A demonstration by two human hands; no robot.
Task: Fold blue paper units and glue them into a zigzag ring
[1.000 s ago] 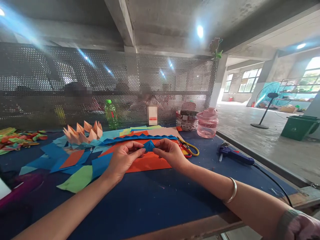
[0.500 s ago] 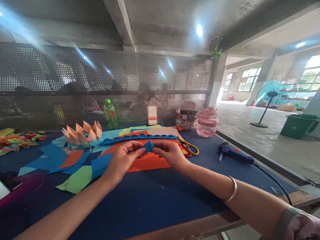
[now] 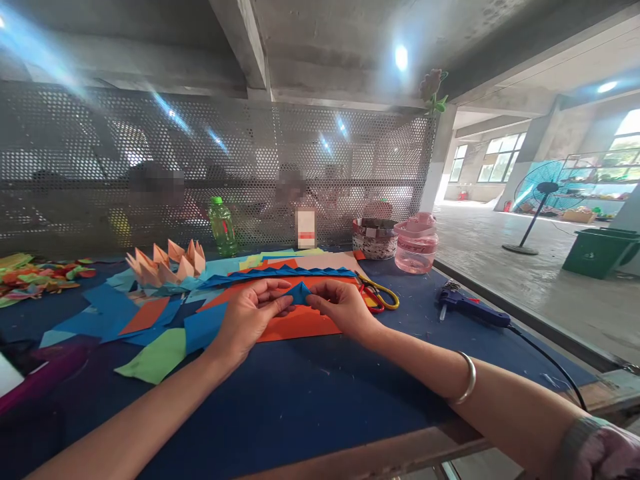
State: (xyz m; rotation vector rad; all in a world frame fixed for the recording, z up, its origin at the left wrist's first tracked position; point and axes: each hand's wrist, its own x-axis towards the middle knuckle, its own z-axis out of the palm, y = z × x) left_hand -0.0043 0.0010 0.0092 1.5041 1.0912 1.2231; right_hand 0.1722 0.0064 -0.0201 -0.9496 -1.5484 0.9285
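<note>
A small folded piece of blue paper with a pointed top is pinched between both hands. My left hand grips its left corner with thumb and fingers, and my right hand grips the right corner. Beneath them lies an orange paper sheet. Just beyond the hands runs a long row of folded blue paper points. Scissors with red and yellow handles lie right of my right hand. Blue sheets and a green sheet lie to the left of my left hand.
A ring of peach paper points stands at the back left, near a green bottle and a heap of paper scraps. A woven basket, a pink jug and a corded glue gun are on the right. A perforated metal screen stands behind.
Both hands keep their pinch on the folded blue paper, almost unmoved. The whole view has shifted very slightly.
</note>
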